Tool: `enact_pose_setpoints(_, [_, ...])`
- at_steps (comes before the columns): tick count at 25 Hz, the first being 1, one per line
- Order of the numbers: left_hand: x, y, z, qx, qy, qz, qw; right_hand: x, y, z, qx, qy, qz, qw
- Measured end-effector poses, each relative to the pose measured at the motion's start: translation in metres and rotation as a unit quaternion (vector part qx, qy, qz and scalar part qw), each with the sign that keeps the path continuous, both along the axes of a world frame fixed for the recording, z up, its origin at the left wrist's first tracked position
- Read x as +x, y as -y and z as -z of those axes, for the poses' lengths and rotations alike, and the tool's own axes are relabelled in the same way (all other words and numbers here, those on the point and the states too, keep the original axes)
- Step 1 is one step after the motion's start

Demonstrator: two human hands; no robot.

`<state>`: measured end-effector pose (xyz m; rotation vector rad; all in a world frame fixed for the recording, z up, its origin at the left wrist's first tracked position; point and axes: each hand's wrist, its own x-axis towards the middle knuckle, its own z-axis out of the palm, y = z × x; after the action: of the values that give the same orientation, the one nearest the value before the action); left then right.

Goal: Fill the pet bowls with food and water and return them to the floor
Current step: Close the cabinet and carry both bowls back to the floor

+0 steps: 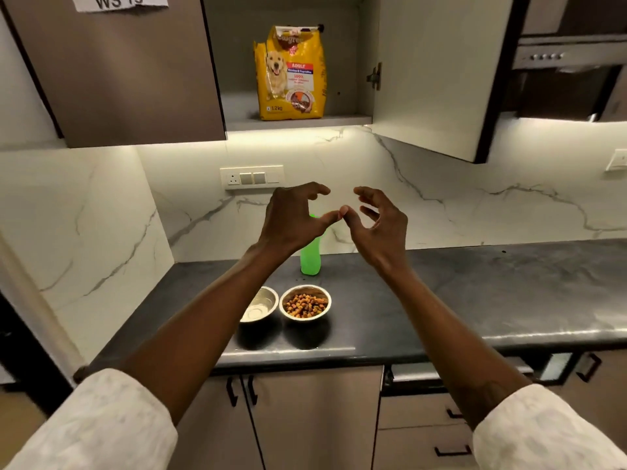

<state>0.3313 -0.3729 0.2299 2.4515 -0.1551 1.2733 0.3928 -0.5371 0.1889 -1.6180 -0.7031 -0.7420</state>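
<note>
Two steel bowls stand side by side on the dark countertop (475,293). The right bowl (305,303) holds brown kibble; the left bowl (259,305) looks empty of kibble and is partly hidden by my left forearm. Behind them a green bottle (310,257) stands upright, its top hidden by my hands. A yellow dog food bag (291,74) stands on the shelf of the open upper cupboard. My left hand (291,215) and my right hand (376,222) are raised in front of the wall, fingers curled apart, thumbs nearly touching, holding nothing.
The cupboard door (437,69) hangs open to the right of the bag. A socket panel (251,177) is on the marble backsplash. Lower cabinet doors and drawers with black handles (251,390) run below the counter edge. An oven hood (570,56) is at the upper right.
</note>
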Motion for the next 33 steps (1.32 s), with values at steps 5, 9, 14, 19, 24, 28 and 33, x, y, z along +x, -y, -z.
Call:
enact_pose_setpoints(5, [-0.019,0.078,-0.019,-0.007,0.052,0.040,0.998,-0.034,0.055,-0.019,0.072,0.064,0.041,0.994])
enact_pose_setpoints(9, [-0.013,0.126,-0.041,-0.009,0.088,0.063,0.994,-0.038,0.089,-0.039,0.140,0.105,0.097,0.980])
enact_pose_setpoints(14, [0.006,0.164,-0.063,-0.032,0.104,0.072,0.991,-0.024,0.108,-0.059,0.200,0.068,0.157,0.965])
enact_pose_setpoints(19, [0.021,0.167,-0.064,-0.100,0.080,0.091,0.988,-0.016,0.099,-0.068,0.202,0.001,0.117,0.972])
enact_pose_setpoints(24, [0.019,0.149,-0.059,-0.123,0.079,0.099,0.984,-0.020,0.077,-0.066,0.242,0.003,0.087,0.966])
enact_pose_setpoints(28, [0.008,0.115,-0.057,-0.140,0.095,0.098,0.981,-0.025,0.046,-0.069,0.235,0.021,0.038,0.971])
enact_pose_setpoints(33, [-0.006,0.052,-0.048,-0.175,0.135,0.068,0.973,-0.029,-0.015,-0.073,0.229,0.031,-0.008,0.973])
